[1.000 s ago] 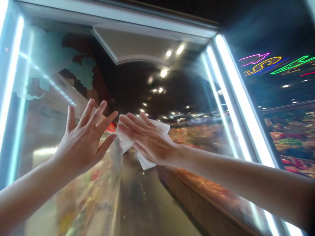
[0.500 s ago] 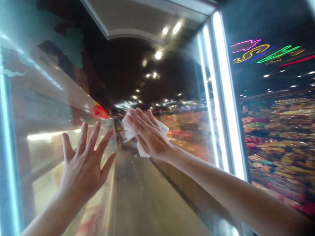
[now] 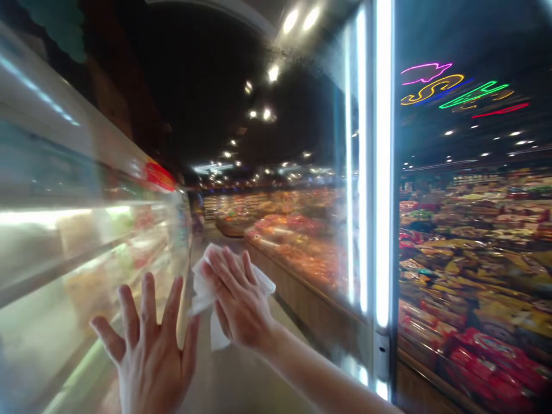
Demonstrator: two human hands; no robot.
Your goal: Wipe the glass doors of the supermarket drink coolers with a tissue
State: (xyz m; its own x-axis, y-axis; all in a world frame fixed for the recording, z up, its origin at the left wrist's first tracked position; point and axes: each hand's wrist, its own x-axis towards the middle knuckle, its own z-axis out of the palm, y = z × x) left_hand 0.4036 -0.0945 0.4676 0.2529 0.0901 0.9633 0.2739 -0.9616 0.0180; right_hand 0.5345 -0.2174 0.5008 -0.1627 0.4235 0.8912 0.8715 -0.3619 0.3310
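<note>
My right hand (image 3: 241, 305) lies flat over a thin white wipe (image 3: 265, 280), pressing it forward against what looks like a clear glass pane. Edges of the wipe stick out beyond the fingertips, and one corner hangs below the palm. To its left, my left hand (image 3: 153, 345) faces away from me with all its fingers spread. It holds nothing and appears to rest on the same pane, though actual contact cannot be made out.
Bright vertical light strips (image 3: 383, 172) run along the frame on the right. Beyond stand bins of colourful packaged goods (image 3: 474, 276). A lit shelf case (image 3: 81, 253) lines the left, with a red sign (image 3: 159, 175). Neon shapes (image 3: 433, 89) glow at upper right.
Both hands now appear lower in view, and the right hand with the wipe has also shifted left. The view has turned, so the upper frame has mostly left the picture.
</note>
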